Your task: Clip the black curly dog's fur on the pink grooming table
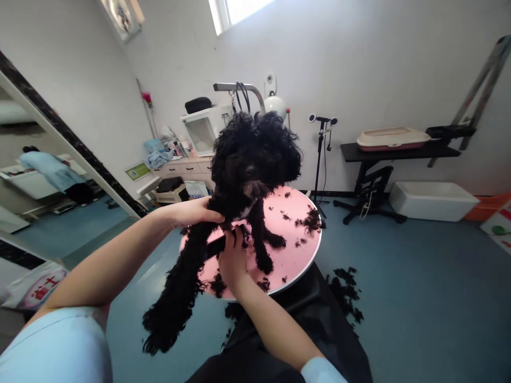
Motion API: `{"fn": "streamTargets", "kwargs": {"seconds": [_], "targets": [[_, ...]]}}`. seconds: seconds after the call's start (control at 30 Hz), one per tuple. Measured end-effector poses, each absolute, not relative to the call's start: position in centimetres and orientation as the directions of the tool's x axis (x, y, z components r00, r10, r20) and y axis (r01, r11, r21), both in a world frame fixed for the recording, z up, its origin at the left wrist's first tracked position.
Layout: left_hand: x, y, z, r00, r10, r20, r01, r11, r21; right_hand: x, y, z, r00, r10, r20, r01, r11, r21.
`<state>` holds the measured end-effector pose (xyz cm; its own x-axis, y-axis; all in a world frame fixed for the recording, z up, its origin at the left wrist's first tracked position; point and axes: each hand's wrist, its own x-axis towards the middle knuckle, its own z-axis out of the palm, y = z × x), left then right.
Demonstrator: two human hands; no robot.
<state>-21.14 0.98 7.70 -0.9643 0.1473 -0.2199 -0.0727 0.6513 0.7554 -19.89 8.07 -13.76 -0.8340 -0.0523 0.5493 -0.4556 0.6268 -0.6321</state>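
A black curly-haired dog stands on a round pink grooming table, facing me. My left hand is closed around the top of the dog's raised front leg, which stretches out toward me. My right hand is closed on a dark grooming tool held against the underside of that leg. Clumps of cut black fur lie on the pink tabletop.
More black fur is scattered on the blue floor to the right. A metal grooming arm rises behind the dog. A black table with a tray and a white tub stand at right. A mirror at left.
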Motion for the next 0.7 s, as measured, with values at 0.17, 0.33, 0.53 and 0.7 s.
{"fn": "streamTargets", "kwargs": {"seconds": [0.17, 0.33, 0.53, 0.7], "targets": [[-20.6, 0.6, 7.7, -0.956, 0.22, -0.192, 0.009, 0.678, 0.735, -19.9, 8.9, -12.9, -0.756, 0.054, 0.652, -0.482, 0.628, -0.611], [-20.3, -0.1, 6.0, -0.956, 0.272, -0.112, 0.103, 0.668, 0.737, -21.0, 9.8, -12.2, -0.843, -0.014, 0.538, -0.416, 0.652, -0.634], [-20.3, 0.0, 5.1, -0.957, 0.285, -0.058, 0.153, 0.663, 0.733, -20.9, 10.7, -12.9, -0.774, -0.051, 0.631, -0.524, 0.611, -0.593], [-20.0, 0.1, 4.8, -0.942, 0.319, -0.102, 0.151, 0.678, 0.72, -22.4, 12.1, -14.6, -0.853, -0.045, 0.52, -0.427, 0.634, -0.645]]}}
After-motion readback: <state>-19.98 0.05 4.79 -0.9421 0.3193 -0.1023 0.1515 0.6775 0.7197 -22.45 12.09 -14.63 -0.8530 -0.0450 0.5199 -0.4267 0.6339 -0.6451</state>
